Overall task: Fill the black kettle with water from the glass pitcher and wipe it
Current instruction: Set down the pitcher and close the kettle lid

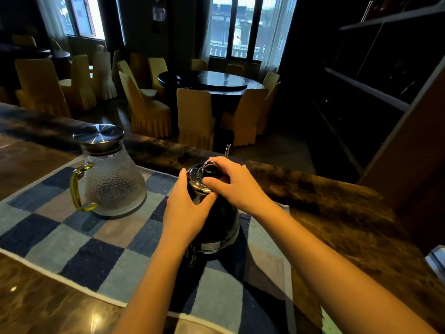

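Left grip (186, 208) wraps the upper body of the kettle (221, 225), fingers curled round its left side and thumb laid across the front just under the lid (195, 177). Right grip (231, 186) sits on top, fingers curled over the lid's knob, thumb against its chrome rim. The kettle stands upright on a checked cloth (72, 237) on the bench (337, 225), its thin spout (227, 150) rising behind the right grip. The pitcher (115, 186) stands on the same cloth, left of the kettle and apart from it, metal cap (98, 134) on, yellow handle (77, 189) turned left. Its water level cannot be told through the dimpled glass.
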Action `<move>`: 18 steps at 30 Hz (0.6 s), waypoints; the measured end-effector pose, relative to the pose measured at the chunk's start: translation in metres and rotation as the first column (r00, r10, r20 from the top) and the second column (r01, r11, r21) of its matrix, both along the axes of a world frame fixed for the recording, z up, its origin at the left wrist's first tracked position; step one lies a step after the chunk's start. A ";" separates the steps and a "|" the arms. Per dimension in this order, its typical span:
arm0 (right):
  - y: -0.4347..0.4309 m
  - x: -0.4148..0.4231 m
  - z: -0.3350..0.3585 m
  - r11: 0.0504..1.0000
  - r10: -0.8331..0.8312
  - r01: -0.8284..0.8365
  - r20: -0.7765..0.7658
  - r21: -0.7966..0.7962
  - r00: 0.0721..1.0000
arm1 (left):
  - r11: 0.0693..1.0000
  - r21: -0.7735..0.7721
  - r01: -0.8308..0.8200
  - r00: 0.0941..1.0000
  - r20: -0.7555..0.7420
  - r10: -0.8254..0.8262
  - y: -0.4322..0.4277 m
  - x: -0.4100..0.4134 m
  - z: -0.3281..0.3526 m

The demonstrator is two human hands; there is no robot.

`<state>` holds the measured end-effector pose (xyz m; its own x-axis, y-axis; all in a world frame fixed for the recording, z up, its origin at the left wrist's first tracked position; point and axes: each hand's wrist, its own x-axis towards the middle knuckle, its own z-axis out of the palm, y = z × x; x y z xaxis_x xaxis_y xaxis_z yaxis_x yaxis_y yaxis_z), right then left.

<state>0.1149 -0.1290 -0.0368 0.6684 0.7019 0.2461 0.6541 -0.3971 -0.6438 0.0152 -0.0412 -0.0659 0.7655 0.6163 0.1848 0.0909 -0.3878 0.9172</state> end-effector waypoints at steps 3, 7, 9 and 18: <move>0.000 -0.001 0.009 0.999 -0.002 0.003 0.026 -0.042 1.000 | 1.000 0.011 0.016 1.000 0.027 -0.016 -0.003 -0.002 0.005; 0.005 0.006 0.037 0.974 0.033 0.016 0.212 -0.225 0.977 | 0.999 0.026 0.022 0.999 0.029 -0.022 -0.003 -0.003 0.006; 0.010 0.006 0.051 0.958 0.059 0.036 0.319 -0.283 0.946 | 0.999 0.031 0.024 1.000 0.019 -0.025 -0.001 -0.003 0.005; 0.032 -0.007 0.071 0.822 0.312 0.132 0.633 -0.553 0.708 | 0.999 0.016 0.036 0.999 0.019 -0.036 0.002 0.000 -0.001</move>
